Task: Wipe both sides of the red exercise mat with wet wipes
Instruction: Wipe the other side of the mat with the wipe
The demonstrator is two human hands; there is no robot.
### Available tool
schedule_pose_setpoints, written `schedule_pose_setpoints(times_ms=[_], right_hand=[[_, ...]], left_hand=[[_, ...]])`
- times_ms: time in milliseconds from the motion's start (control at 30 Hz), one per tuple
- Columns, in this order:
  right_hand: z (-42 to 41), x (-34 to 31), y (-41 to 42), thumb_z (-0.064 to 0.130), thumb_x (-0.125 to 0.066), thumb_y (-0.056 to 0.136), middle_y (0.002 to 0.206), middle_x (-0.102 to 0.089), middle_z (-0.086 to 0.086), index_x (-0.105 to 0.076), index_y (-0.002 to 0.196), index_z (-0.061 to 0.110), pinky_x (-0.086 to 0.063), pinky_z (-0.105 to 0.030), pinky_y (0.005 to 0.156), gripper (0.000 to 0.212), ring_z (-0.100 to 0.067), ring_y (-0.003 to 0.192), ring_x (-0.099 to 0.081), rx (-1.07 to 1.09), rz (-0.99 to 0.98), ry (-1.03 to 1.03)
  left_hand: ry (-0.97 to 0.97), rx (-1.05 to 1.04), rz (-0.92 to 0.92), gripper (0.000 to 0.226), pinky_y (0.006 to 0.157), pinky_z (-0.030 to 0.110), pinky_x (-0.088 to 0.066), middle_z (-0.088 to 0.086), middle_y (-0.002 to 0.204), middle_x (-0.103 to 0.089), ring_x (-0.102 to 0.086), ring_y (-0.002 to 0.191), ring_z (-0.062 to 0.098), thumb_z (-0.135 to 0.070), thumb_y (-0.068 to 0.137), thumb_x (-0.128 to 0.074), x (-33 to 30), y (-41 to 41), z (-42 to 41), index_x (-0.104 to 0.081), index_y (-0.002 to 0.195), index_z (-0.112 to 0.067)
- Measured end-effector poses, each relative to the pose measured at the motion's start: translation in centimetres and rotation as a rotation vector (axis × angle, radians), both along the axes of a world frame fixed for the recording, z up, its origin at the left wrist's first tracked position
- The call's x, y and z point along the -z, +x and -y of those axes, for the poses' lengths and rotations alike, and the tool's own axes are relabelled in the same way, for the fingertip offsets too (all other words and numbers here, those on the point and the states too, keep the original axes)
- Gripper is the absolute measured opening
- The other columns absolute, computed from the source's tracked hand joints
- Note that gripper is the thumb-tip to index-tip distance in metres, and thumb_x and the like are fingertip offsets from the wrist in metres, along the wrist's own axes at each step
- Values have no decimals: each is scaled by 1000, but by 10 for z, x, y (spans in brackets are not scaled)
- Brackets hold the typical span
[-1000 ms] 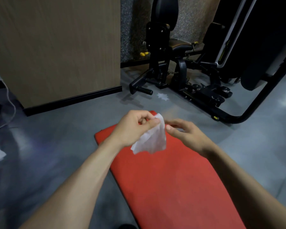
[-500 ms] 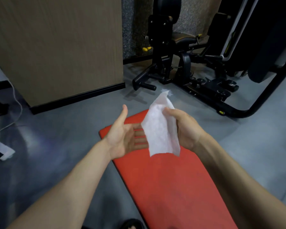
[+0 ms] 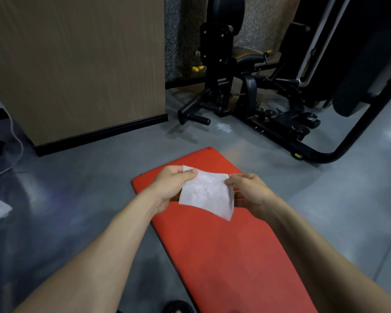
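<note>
A white wipe (image 3: 207,193) is pinched at its top corners by the left hand (image 3: 171,188) and right hand (image 3: 248,190), spread above the red mat (image 3: 230,256).

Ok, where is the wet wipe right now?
In the head view the wet wipe is centre frame, held spread in the air between the left hand and right hand, above the far end of the red mat.
</note>
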State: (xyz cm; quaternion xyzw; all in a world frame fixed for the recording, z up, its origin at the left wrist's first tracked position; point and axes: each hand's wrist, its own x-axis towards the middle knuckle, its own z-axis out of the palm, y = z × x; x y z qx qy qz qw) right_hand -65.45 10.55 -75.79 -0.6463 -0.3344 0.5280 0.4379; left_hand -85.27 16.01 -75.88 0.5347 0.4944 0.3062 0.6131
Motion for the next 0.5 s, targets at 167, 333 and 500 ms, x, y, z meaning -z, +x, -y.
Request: schedule_pose_setpoints(times_ms=[167,333,500], right_hand=[[4,-24,23,9,-53,102,88,-60,-20,-72,101,7,-54,-38,67,19,-28,73,-57,-92,38,367],[16,-27,33,0,-49,104,96,-68,-26,-73,98,7,-57,-41,80,26,-28,88,-66,-181,76,528],[12,-15,22,-13,-41,90,89,-71,-21,-71,84,-6,-58,-36,81,31,-24,83,-68,-80,61,471]], left_hand=[[240,109,256,24,94,40,-59,12,119,-75,-73,108,29,-12,105,-56,-23,-10,-4,-66,126,-15],[318,231,157,25,94,34,-56,7,114,-77,-72,106,23,-2,103,-54,-22,-19,-8,-73,117,-12],[389,130,4,41,59,14,-40,-15,66,-64,-51,60,-1,6,94,-41,-25,-14,-3,-70,73,-13]])
